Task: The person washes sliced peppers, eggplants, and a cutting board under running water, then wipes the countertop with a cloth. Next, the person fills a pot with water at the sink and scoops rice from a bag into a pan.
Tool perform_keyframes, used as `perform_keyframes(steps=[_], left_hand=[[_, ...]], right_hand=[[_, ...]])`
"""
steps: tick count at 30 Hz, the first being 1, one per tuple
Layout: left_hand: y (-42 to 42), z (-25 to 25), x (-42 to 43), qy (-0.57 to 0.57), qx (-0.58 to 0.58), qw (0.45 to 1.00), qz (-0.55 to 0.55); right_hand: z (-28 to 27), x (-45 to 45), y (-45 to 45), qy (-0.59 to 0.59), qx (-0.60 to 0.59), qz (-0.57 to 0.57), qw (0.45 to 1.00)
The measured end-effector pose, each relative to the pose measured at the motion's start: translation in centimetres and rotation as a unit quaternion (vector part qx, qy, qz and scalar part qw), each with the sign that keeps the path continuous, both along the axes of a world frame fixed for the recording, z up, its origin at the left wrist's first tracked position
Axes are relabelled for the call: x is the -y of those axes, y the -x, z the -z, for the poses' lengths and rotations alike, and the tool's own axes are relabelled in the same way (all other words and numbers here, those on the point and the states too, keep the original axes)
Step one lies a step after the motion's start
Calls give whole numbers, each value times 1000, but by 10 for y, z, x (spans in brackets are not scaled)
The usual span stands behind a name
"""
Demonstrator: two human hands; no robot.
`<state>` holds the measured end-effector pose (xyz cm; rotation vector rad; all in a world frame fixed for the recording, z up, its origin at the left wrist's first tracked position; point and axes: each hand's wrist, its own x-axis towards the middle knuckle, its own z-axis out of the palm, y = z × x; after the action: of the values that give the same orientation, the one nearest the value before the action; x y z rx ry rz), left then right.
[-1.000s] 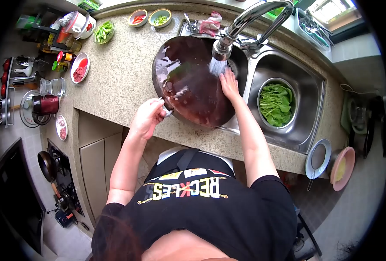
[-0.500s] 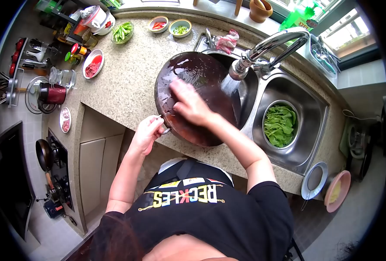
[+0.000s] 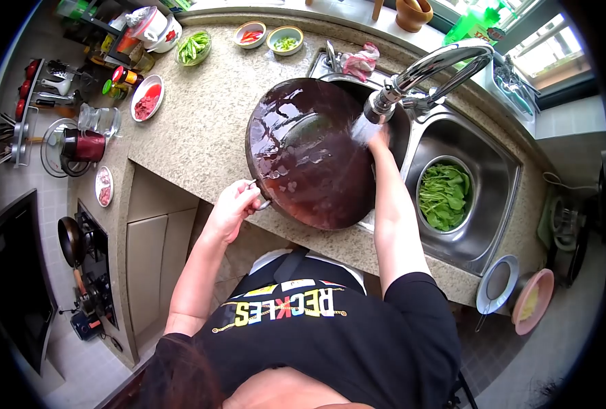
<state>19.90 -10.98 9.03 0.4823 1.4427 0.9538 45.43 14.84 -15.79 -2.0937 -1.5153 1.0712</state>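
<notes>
A large dark wok (image 3: 309, 157), wet and shiny, is tilted over the counter edge and the left basin, its outer side facing up. My left hand (image 3: 238, 204) is closed on the small metal loop handle at the wok's near left rim. My right hand (image 3: 379, 138) is at the wok's right edge under the running faucet (image 3: 382, 99); spray and the faucet head hide most of its fingers. Water falls from the faucet head onto the wok's right side.
Leafy greens (image 3: 445, 194) fill a bowl in the right basin (image 3: 500, 184). Bowls of red slices (image 3: 250, 35), chopped green pieces (image 3: 285, 43) and green peppers (image 3: 194, 48) stand at the back. A meat dish (image 3: 147, 99) is at left, a strainer (image 3: 497, 283) at right.
My right hand swept left across the wok's surface, then went back right to the water at its edge. My left hand has kept hold of the handle. The camera view has shifted.
</notes>
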Motion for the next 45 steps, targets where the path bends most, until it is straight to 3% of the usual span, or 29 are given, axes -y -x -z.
perform_keyframes(steps=[2, 5, 6, 12, 16, 18, 20, 22, 24, 27, 29, 31, 34, 38, 41, 42, 43, 45], left_hand=[[0, -3, -1, 12, -21, 1000, 18], [0, -5, -4, 16, -25, 999, 27], [0, -5, -5, 18, -26, 999, 30], [-5, -9, -14, -16, -45, 998, 47], [-6, -10, -18, -18, -19, 999, 35], [-3, -6, -17, -9, -21, 999, 34], [2, -2, -16, -6, -29, 999, 44], [3, 2, -16, -7, -26, 999, 44], [0, 0, -18, -8, -12, 1000, 24], [-2, 1, -23, -6, -24, 999, 45], [-3, 4, -30, -14, -44, 998, 44], [-5, 2, -34, -14, -46, 998, 45], [-7, 3, -44, -22, -46, 998, 41], [-9, 6, -48, -25, -49, 998, 41], [-8, 8, -47, -26, -67, 997, 38], [-8, 8, -46, -28, -78, 996, 42], [-8, 7, -45, -22, -79, 996, 43], [-7, 6, -45, -9, -72, 997, 39]], right_hand=[[30, -11, 13, -74, 11, -16, 997], [-36, -22, 84, -201, -30, -197, 959], [-68, -18, 102, -183, -15, -251, 950], [-168, 67, 156, -290, -102, -415, 857], [-198, 150, 112, -322, -142, -419, 837], [-171, 157, 80, -283, -104, -417, 857], [-125, 137, 44, -237, 5, -335, 912], [-34, 96, -7, -114, 64, -211, 969], [45, 59, -36, -177, -14, -154, 972], [18, 35, -17, -153, 72, -144, 975], [-17, 23, 7, -142, 60, -221, 963], [-37, 37, 27, -225, 51, -277, 933], [-84, 69, 48, -315, -121, -345, 876], [-182, 112, 92, -359, -167, -469, 790], [-175, 79, 125, -407, -206, -472, 754], [-166, 61, 130, -383, -219, -463, 768], [-156, 40, 132, -399, -91, -450, 794], [-124, 4, 112, -327, -53, -320, 888]])
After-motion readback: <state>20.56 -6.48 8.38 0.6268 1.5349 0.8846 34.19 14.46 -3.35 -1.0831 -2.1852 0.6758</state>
